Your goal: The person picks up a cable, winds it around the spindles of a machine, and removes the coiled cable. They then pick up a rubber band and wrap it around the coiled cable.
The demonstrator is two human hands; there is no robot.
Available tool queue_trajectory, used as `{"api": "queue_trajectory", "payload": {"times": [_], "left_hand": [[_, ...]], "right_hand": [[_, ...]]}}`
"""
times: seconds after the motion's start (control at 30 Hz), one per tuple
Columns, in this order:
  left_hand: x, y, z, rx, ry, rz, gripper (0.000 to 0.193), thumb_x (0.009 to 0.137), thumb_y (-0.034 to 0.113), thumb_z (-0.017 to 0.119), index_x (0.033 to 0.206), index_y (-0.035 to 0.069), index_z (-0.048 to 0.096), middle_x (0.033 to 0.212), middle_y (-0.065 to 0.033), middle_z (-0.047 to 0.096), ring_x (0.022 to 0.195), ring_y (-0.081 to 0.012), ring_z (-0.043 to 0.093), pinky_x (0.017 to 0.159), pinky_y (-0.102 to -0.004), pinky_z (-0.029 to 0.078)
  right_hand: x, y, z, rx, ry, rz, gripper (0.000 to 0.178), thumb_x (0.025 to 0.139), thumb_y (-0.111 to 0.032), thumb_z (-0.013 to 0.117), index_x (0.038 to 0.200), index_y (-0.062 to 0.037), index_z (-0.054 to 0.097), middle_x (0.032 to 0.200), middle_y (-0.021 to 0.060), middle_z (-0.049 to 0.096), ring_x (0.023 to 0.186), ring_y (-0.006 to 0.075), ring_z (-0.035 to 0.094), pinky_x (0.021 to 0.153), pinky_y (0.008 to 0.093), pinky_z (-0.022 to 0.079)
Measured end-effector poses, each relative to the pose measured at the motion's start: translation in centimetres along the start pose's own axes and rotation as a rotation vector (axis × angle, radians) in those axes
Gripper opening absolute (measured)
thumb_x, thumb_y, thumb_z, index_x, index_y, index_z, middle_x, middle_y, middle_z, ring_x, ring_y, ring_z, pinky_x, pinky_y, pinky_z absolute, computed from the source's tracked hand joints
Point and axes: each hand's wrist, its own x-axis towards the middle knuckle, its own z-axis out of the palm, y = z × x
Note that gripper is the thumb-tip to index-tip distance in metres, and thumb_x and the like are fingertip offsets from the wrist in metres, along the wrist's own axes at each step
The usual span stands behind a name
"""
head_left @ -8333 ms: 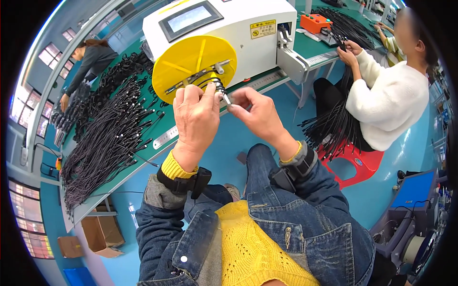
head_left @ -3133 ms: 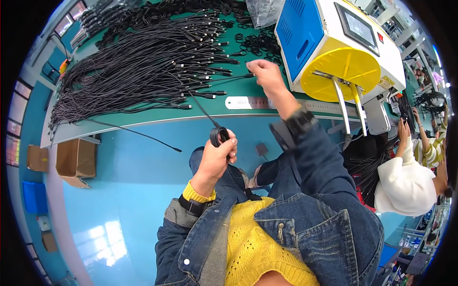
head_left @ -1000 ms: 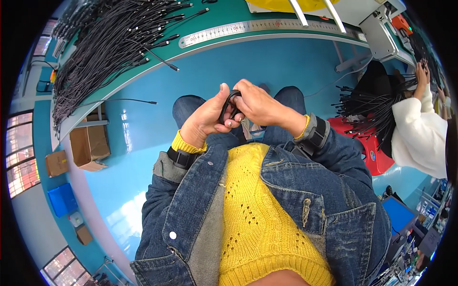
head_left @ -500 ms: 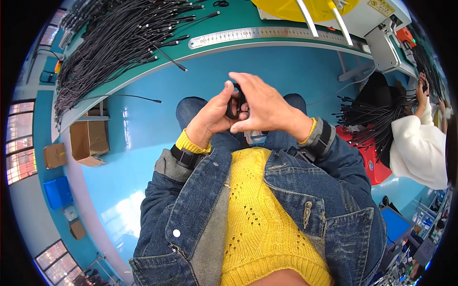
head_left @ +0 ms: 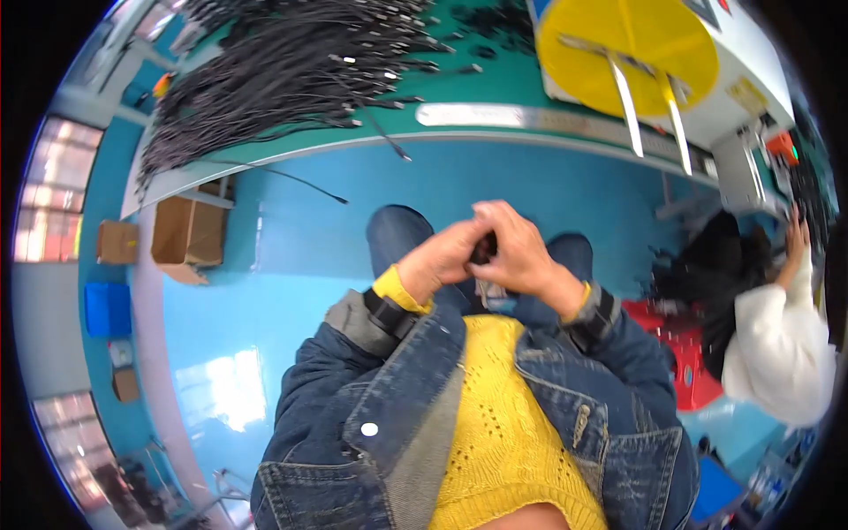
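Over my knees, both hands meet around a small coiled black cable (head_left: 483,250), of which only a dark patch shows between the fingers. My left hand (head_left: 444,258) is closed on its left side. From the right, my right hand (head_left: 521,252) wraps round it, with the fingertips up against the left hand. Most of the coil is hidden by the hands, and the picture is a little blurred. Beyond them, a large heap of black cables (head_left: 291,79) with metal-tipped plugs lies on the green-topped table (head_left: 517,79); a few hang over its front edge.
Along the table edge lies a steel ruler (head_left: 477,115). A machine with a yellow disc (head_left: 609,40) and two protruding rods stands at the right. Cardboard boxes (head_left: 185,238) are at the left. A person in a white sleeve (head_left: 777,344) works on the right beside a red stool (head_left: 693,375).
The view has shifted, so the table and machine sit lower in the picture. My hands have closed more tightly together over the coil, which showed as a loop before.
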Motion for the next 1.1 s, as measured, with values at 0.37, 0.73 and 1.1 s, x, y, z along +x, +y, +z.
{"api": "queue_trajectory", "payload": {"times": [0.37, 0.73, 1.1], "left_hand": [[-1.3, 3.4, 1.9, 0.053, 0.299, 0.022, 0.031, 0.086, 0.040, 0.052, 0.078, 0.010, 0.054, 0.068, -0.0011, 0.053, 0.061, -0.0113, 0.053, 0.059, -0.0285, 0.050], [-3.4, 12.3, 4.0, 0.367, 0.419, -0.228, 0.029, 0.087, 0.032, 0.052, 0.081, 0.004, 0.055, 0.073, -0.0068, 0.060, 0.058, -0.0123, 0.056, 0.052, -0.0227, 0.048], [-2.1, 40.6, 4.1, 0.297, 0.870, 0.811, 0.060, 0.084, 0.027, 0.060, 0.126, -0.004, 0.031, 0.103, -0.0205, 0.051, 0.081, -0.0226, 0.055, 0.070, -0.0323, 0.049]], "right_hand": [[0.6, -1.1, -1.3, 0.071, -0.031, 0.142, 0.076, 0.057, -0.018, 0.075, 0.121, 0.0008, 0.038, 0.118, 0.0203, 0.047, 0.110, 0.0361, 0.046, 0.092, 0.0388, 0.038], [-6.0, 3.4, -1.9, 0.076, -0.360, 0.387, 0.044, 0.068, -0.021, 0.067, 0.104, 0.0001, 0.054, 0.097, 0.0172, 0.058, 0.090, 0.0314, 0.057, 0.076, 0.0378, 0.046], [-5.4, 2.1, -2.9, 0.087, -0.387, 0.512, 0.038, 0.071, -0.018, 0.064, 0.103, 0.0003, 0.056, 0.091, 0.0156, 0.063, 0.085, 0.0275, 0.062, 0.075, 0.0348, 0.048]]}}
